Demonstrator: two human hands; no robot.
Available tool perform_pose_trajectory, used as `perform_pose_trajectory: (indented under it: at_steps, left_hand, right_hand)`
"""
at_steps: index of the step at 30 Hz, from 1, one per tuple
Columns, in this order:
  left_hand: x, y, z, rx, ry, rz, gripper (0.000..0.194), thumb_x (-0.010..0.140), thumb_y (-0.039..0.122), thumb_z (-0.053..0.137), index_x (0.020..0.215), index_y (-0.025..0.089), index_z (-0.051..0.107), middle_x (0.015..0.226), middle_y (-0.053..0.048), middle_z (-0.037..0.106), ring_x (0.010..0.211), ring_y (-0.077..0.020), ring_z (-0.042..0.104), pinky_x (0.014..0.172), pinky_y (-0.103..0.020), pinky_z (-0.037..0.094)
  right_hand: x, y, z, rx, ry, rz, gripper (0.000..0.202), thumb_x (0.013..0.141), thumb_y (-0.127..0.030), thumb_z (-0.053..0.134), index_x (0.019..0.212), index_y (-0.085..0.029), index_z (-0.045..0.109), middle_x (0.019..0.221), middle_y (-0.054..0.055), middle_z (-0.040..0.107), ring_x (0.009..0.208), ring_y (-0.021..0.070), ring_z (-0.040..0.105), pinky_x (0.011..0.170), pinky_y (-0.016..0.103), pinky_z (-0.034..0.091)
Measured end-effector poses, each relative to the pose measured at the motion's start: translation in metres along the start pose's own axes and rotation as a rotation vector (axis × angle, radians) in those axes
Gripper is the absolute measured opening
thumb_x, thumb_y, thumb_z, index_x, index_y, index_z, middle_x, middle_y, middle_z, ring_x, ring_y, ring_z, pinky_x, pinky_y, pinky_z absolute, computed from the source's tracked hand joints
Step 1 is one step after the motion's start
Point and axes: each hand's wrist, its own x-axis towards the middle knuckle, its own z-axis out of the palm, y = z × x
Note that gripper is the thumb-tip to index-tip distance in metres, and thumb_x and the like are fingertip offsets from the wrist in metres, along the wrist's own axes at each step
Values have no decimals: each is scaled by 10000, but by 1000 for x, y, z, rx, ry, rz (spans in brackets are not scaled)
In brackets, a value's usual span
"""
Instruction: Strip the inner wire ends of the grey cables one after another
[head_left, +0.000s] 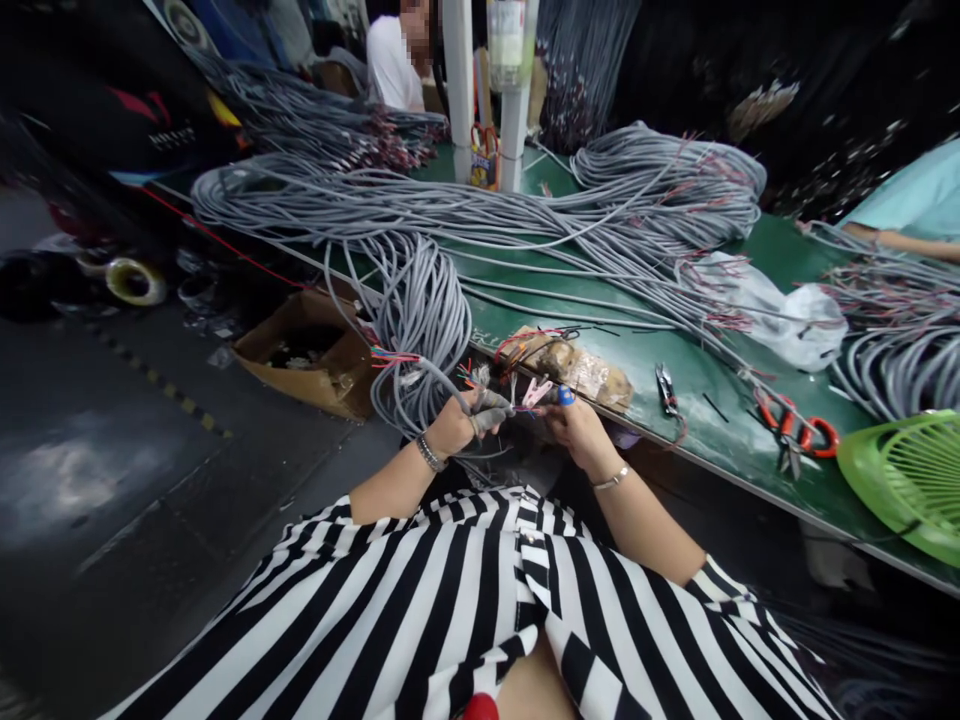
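My left hand (456,424), with grey coverings on its fingertips, is closed around the end of a grey cable (448,385). Stripped coloured wires (471,376) fan out just above it. Opposite, my right hand (579,430) has a blue covering on one finger and pinches thin coloured wires that run between the two hands. A pink clip (535,392) sits on the bench edge just beyond my fingertips. Left of my hands, a thick bundle of grey cables (420,300) hangs over the edge, with red, green and blue wire ends sticking out.
Long grey cables (510,212) sprawl across the green table (630,350). To the right lie small cutters (665,390), orange-handled pliers (791,435), a plastic bag (806,325) and a green fan guard (911,480). A cardboard box (330,375) stands lower left. Two other people are nearby.
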Motion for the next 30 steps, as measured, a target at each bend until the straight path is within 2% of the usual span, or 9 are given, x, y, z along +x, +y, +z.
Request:
perform_pose_trajectory:
  at_steps: [5, 11, 19, 25, 30]
  left_hand:
    - [13, -2, 1, -36, -30, -56, 372, 703, 451, 748, 811, 104, 672, 532, 9, 578, 408, -47, 435, 406, -160, 327]
    - [17, -3, 1, -68, -100, -110, 382, 672, 462, 766, 724, 109, 631, 488, 26, 534, 385, -42, 409, 390, -162, 288]
    - [21, -11, 2, -84, -155, -97, 381, 705, 473, 742, 769, 108, 653, 463, 41, 481, 383, -45, 372, 396, -181, 256]
    - [22, -10, 6, -49, -177, -74, 370, 710, 451, 744, 648, 115, 600, 461, 41, 451, 388, -40, 357, 393, -178, 245]
    - [19, -5, 7, -66, -192, -83, 383, 731, 476, 724, 775, 99, 673, 443, 50, 432, 370, -36, 325, 381, -175, 233]
  right_hand:
    - [18, -5, 11, 49, -38, 13, 558, 688, -737, 605, 680, -201, 449, 500, -94, 308, 401, 33, 162, 380, 186, 97]
    - [20, 3, 21, 204, -11, 57, 554, 687, -716, 632, 679, -181, 488, 512, -74, 361, 423, 34, 215, 390, 179, 118]
    - [22, 2, 25, 201, 97, 4, 568, 625, -707, 693, 600, -192, 455, 450, -95, 257, 417, 42, 181, 398, 199, 119]
    - [23, 3, 27, 210, 105, -7, 576, 633, -724, 675, 601, -197, 443, 459, -106, 214, 406, 39, 160, 382, 205, 138]
    - [22, 9, 25, 259, 67, 42, 578, 695, -729, 616, 619, -209, 375, 479, -95, 265, 394, 38, 189, 363, 189, 106]
